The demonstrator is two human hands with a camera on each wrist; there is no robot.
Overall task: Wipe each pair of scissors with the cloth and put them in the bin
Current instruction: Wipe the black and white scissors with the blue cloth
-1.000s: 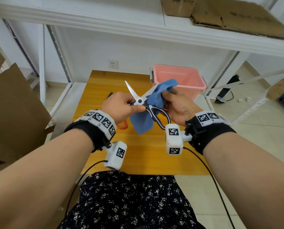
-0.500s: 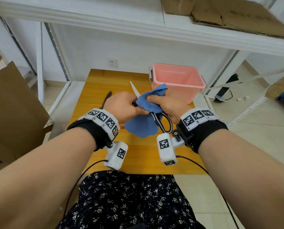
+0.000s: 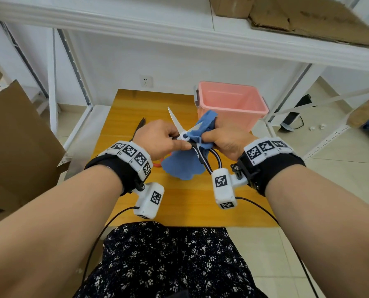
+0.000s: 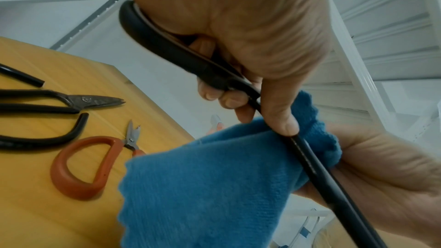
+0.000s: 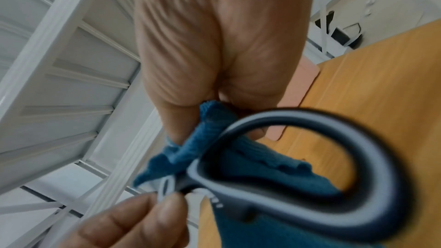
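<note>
Left hand [image 3: 160, 140] grips scissors [image 3: 180, 130]; right hand [image 3: 226, 143] pinches blue cloth [image 3: 203, 127] round blade. No legible writing.

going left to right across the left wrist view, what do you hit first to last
black scissors on the table → orange scissors → blue cloth → black handle of the held scissors, gripped by the left hand → right hand
</note>
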